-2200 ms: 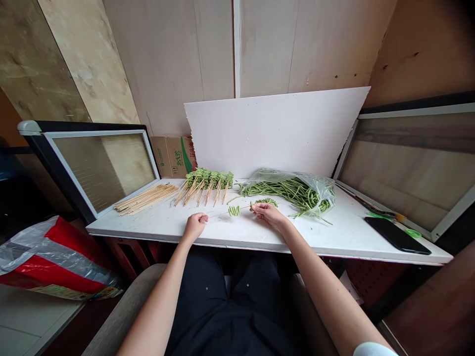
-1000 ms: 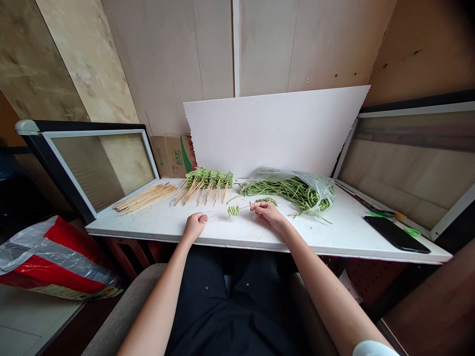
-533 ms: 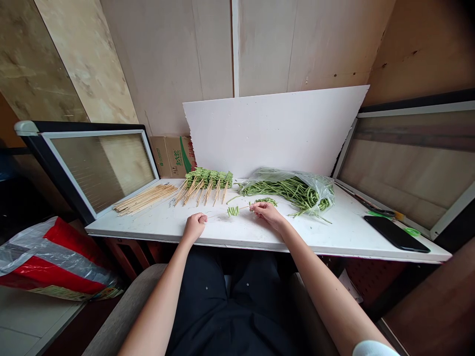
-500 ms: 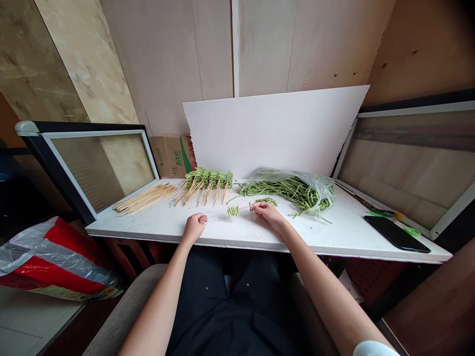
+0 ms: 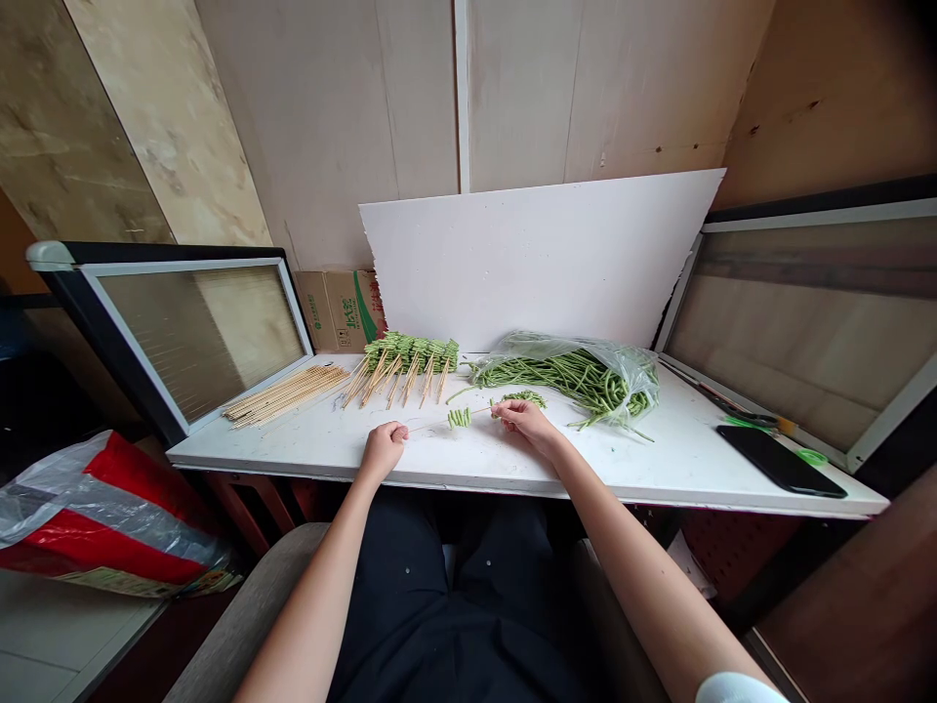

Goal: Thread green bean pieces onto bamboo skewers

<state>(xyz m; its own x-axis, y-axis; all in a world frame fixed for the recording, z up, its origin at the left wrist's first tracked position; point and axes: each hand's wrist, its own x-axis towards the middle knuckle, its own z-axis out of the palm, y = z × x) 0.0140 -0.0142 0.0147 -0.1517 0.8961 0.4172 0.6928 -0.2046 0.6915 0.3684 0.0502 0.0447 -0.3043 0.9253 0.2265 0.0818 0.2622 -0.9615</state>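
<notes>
My left hand (image 5: 385,451) is closed around one end of a thin bamboo skewer (image 5: 426,427). Folded green bean pieces (image 5: 460,418) are threaded midway along it. At the skewer's other end my right hand (image 5: 523,422) pinches a green bean (image 5: 494,404), mostly hidden by the fingers. Just behind that hand lies a small pile of green beans (image 5: 527,397). Finished bean skewers (image 5: 414,351) are stacked at the back, their bare sticks toward me. To their left is a spread of bare bamboo skewers (image 5: 285,392).
A clear plastic bag (image 5: 622,361) of long green beans (image 5: 563,374) lies at the back right of the white table (image 5: 586,464). A black phone (image 5: 780,459) and scissors (image 5: 747,415) are at the right end. Framed panels (image 5: 197,332) stand at both sides; a cardboard box (image 5: 337,308) is behind.
</notes>
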